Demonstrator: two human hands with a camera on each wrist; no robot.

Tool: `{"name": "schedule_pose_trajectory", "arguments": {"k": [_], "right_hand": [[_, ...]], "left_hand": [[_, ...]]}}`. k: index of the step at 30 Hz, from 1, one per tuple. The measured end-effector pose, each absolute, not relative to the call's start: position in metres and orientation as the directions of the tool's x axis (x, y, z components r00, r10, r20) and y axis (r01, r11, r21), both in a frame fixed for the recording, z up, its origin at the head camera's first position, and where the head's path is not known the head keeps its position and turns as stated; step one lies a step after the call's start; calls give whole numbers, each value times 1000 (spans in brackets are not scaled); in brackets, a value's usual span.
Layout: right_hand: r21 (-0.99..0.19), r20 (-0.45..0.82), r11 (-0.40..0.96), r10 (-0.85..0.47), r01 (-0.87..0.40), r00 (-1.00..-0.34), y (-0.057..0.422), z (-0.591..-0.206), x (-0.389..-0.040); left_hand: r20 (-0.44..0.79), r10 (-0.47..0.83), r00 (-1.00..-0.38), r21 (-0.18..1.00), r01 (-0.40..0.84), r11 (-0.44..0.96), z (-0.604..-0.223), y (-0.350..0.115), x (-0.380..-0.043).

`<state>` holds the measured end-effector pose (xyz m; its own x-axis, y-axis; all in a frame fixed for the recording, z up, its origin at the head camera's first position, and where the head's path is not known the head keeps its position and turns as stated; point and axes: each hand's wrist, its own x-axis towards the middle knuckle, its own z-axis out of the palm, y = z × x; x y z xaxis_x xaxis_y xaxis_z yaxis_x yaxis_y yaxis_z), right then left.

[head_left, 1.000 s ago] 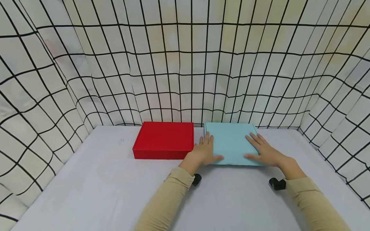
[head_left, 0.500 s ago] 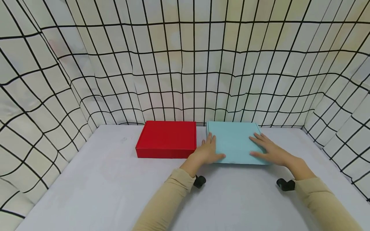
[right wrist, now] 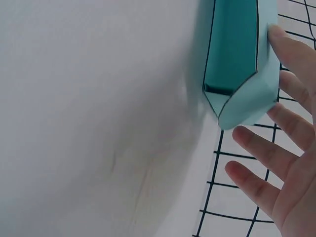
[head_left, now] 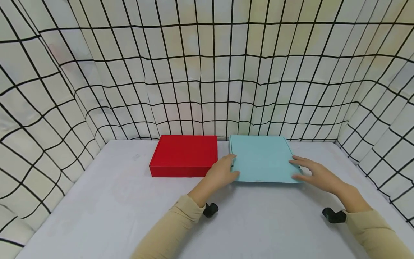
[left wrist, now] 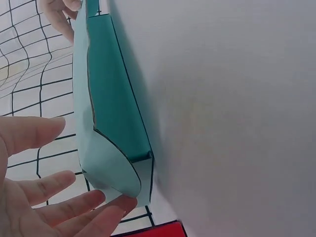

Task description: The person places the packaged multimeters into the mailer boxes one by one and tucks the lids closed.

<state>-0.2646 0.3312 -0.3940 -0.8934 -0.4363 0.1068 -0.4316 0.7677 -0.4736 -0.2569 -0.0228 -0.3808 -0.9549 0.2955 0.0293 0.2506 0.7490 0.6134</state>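
Observation:
A flat light blue cardboard box [head_left: 262,158] lies toward the back of the table. In both wrist views, its lid juts past the darker teal front wall [left wrist: 116,84], and a rounded side flap [right wrist: 242,106] hangs from each lid end. My left hand [head_left: 221,171] is at the box's left side, its spread fingertips right at the rounded flap in the left wrist view. On the opposite side my right hand [head_left: 318,176] has its thumb and fingers loosely spread along the right edge. In the right wrist view the thumb tip touches the lid.
A closed red box [head_left: 184,154] sits just left of my left hand. White cloth covers the table [head_left: 258,223]. White walls with a black grid [head_left: 207,72] rise behind and at both sides. A black wrist device [head_left: 333,216] shows beside each sleeve.
Both hands have slid outward from the top of the light blue box, the left one to the left edge and the right one to the right edge. The red box has stayed put.

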Motion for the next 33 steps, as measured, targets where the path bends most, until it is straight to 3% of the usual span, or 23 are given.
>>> {"name": "schedule_pose_trajectory", "arguments": {"k": [8, 21, 33], "right_hand": [[-480, 106, 773, -418, -415, -902, 344, -393, -255], [-536, -2, 758, -441, -371, -897, 354, -390, -252], [-490, 10, 793, -409, -361, -912, 354, -400, -257]], "left_hand": [[22, 297, -955, 623, 246, 743, -386, -31, -254], [-20, 292, -956, 669, 205, 715, -388, -33, -256], [-7, 311, -950, 681, 223, 697, -389, -34, -257]]}}
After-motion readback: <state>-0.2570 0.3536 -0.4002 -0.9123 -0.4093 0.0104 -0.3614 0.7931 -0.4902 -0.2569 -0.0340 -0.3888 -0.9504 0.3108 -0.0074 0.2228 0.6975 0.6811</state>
